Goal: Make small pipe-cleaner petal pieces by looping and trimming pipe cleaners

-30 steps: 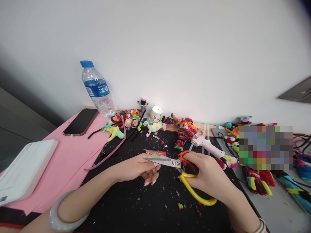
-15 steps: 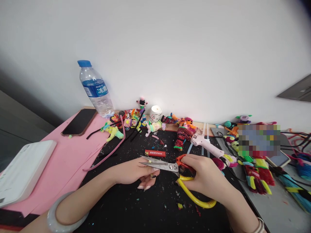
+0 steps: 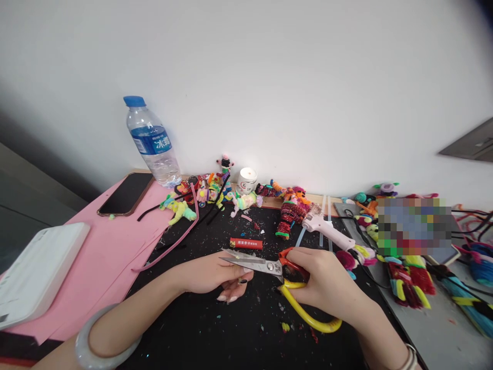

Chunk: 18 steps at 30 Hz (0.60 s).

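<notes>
My right hand (image 3: 319, 277) grips a pair of scissors (image 3: 262, 263) by its red and yellow handles, blades pointing left and slightly apart. The blades lie over the fingers of my left hand (image 3: 210, 272). That hand is closed, its fingers curled in a pinch. A tiny pale yellow bit (image 3: 237, 257) shows at the blades, and a small black spot shows between the fingers; what the hand holds is mostly hidden. Just beyond the blades lies a red lighter-like stick with white lettering (image 3: 246, 243).
Behind stand a water bottle (image 3: 150, 144), a white cup (image 3: 247, 179) and several fuzzy pipe-cleaner dolls (image 3: 288, 210). A pink glue gun (image 3: 329, 231) lies right. Left are a phone (image 3: 126, 193) and a white box (image 3: 42, 270) on pink sheets (image 3: 111, 246). Scraps dot the black mat (image 3: 215, 339).
The scissors and my right hand have shifted very slightly left, with the lower blade tip a little further over my left hand. My left hand stays almost still.
</notes>
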Available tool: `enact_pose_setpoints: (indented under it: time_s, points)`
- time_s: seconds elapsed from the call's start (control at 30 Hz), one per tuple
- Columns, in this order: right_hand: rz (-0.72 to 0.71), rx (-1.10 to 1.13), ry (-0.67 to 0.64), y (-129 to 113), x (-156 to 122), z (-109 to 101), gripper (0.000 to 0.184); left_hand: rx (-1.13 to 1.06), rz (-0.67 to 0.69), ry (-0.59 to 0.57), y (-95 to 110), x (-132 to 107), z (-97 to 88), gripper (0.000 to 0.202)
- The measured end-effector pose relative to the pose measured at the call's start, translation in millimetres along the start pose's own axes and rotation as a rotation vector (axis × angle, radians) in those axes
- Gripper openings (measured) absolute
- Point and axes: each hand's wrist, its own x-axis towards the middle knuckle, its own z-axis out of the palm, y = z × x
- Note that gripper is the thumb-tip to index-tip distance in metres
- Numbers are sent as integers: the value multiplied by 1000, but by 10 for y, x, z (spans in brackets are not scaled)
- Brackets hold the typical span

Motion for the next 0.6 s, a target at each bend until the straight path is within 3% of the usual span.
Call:
enact_pose_setpoints:
  time_s: [0.37, 0.6]
  points:
    - [15, 31, 13, 22, -3, 81, 28, 34, 23, -30, -17, 11, -23, 34]
    - [184, 148, 278, 35, 43, 85, 31, -11, 78, -1, -24, 67, -23, 25]
